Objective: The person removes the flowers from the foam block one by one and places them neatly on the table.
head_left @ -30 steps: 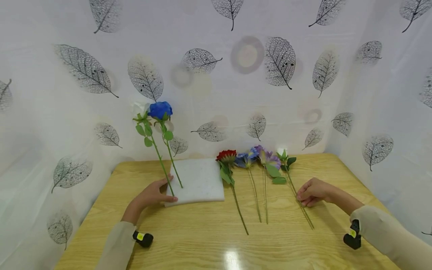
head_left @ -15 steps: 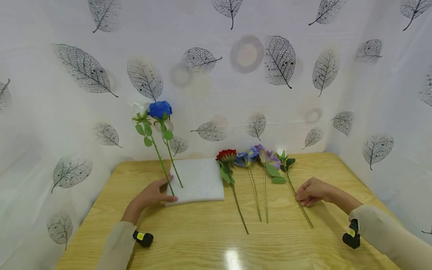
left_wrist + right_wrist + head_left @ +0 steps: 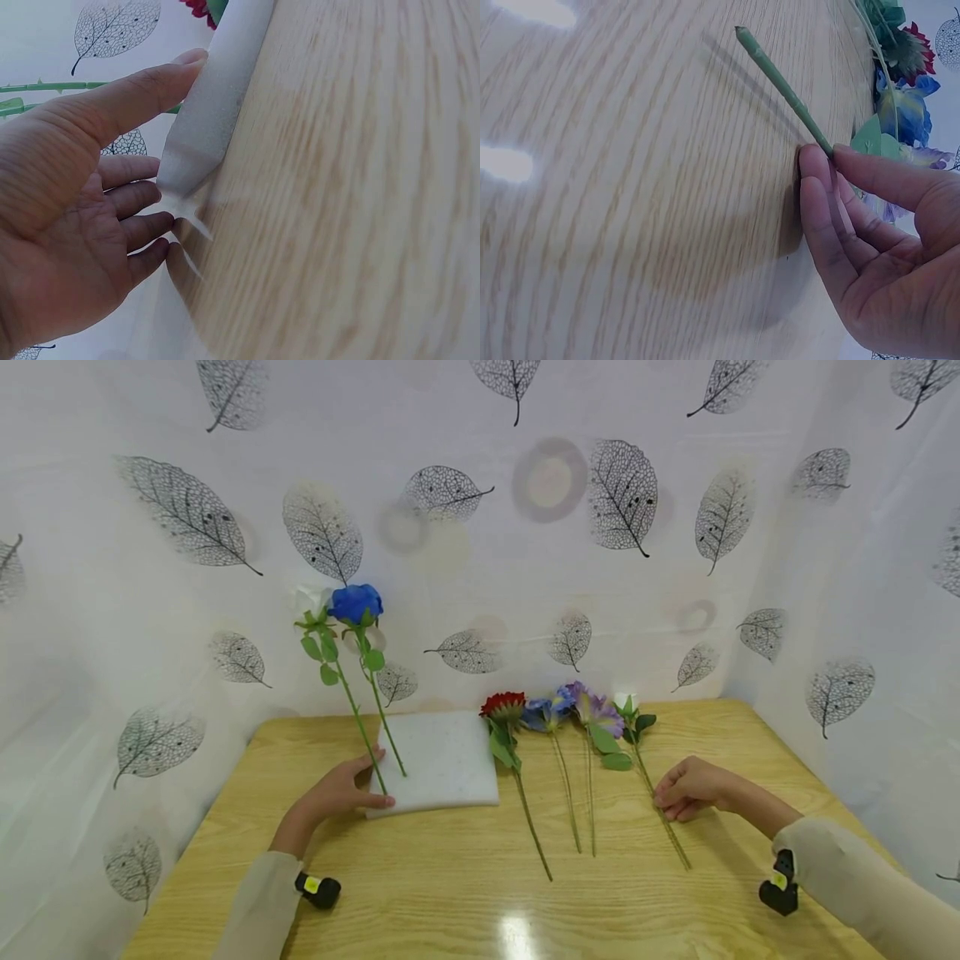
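In the head view my left hand [image 3: 339,795] rests at the left corner of a white foam block [image 3: 442,760]. Its thumb [image 3: 150,94] lies straight along the front edge while the other fingers touch the left side. A blue rose [image 3: 356,604] and a pale white rose [image 3: 311,600] stand in the foam, leaning left. On the right, my right hand [image 3: 693,789] pinches the green stem [image 3: 677,845] of a small white rose between thumb and fingertips. The stem's cut end [image 3: 761,60] sticks out past the fingers, just above the table in the right wrist view.
Between the foam and my right hand lie a red flower [image 3: 502,706], a blue flower [image 3: 547,712] and a purple flower [image 3: 597,712], stems toward me. A leaf-print curtain [image 3: 465,568] encloses the wooden table [image 3: 420,885] at the back and sides.
My right hand has shifted slightly left along with the pinched stem, whose lower end has swung left. The left hand, foam and standing roses have stayed put.
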Demonstrator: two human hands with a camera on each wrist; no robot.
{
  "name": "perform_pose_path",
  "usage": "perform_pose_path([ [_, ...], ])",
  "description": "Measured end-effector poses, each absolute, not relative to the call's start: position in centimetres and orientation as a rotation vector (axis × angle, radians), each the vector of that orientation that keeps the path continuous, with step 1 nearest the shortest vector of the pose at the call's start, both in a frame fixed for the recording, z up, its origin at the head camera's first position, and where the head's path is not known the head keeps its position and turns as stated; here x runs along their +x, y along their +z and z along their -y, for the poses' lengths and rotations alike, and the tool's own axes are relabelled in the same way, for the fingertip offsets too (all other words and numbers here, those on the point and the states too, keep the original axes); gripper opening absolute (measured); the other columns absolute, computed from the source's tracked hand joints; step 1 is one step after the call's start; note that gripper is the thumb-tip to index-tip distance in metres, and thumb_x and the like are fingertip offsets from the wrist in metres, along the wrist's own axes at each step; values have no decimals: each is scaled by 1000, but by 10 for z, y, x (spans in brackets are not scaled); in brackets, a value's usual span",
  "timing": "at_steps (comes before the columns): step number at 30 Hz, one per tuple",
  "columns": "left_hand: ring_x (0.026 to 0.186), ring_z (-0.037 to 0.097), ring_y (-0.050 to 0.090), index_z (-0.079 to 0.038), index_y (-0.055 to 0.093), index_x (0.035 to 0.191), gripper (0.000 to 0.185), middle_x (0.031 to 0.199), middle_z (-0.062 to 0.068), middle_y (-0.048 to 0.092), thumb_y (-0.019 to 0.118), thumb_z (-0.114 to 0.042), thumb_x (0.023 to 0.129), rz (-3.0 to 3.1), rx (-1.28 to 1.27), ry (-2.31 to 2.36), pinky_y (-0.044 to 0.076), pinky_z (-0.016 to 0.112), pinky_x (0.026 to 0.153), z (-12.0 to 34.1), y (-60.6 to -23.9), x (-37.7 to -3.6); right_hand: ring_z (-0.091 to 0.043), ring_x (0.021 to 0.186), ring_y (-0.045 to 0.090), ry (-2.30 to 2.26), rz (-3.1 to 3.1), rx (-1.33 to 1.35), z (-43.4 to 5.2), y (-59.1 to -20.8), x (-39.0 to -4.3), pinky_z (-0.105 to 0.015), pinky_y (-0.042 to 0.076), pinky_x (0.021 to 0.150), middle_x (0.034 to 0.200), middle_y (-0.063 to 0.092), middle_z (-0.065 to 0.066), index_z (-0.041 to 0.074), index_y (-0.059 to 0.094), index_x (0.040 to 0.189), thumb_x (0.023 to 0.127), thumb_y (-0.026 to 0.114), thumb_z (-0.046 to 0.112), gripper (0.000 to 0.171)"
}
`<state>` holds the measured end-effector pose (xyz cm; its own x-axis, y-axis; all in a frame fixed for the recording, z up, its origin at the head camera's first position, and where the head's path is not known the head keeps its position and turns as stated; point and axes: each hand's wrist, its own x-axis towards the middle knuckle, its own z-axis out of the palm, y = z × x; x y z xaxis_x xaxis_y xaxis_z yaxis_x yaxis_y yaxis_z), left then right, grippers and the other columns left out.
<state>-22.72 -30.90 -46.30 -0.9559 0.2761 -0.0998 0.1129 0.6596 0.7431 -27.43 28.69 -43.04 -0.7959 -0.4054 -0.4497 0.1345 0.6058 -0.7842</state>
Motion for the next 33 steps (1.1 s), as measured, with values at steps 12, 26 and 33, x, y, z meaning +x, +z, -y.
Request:
perform_pose_path([
  [12,153,48,18,2,25,159,104,166,26,20,85,-37,83,-2674,316,1166,23,63,123,308,-460,-226,-11,66,72,-1151,-2217,-214,-282,-428,-273,-27,62,63,73,74,-3,-9,72,101,93,70,6,17],
  [26,154,47,17,2,26,159,104,167,24,19,85,-38,83,-2666,288,1172,22,62,123,308,-463,-227,-11,66,73,-1150,-2212,-231,-280,-429,-273,-27,62,62,73,75,-3,-7,73,97,92,72,8,16],
  [33,154,47,17,2,25,159,105,167,24,19,85,-37,83,-2668,296,1178,23,62,123,309,-463,-227,-12,67,73,-1145,-2212,-245,-280,-428,-273,-27,62,63,76,76,-4,-8,73,101,93,71,9,19],
])
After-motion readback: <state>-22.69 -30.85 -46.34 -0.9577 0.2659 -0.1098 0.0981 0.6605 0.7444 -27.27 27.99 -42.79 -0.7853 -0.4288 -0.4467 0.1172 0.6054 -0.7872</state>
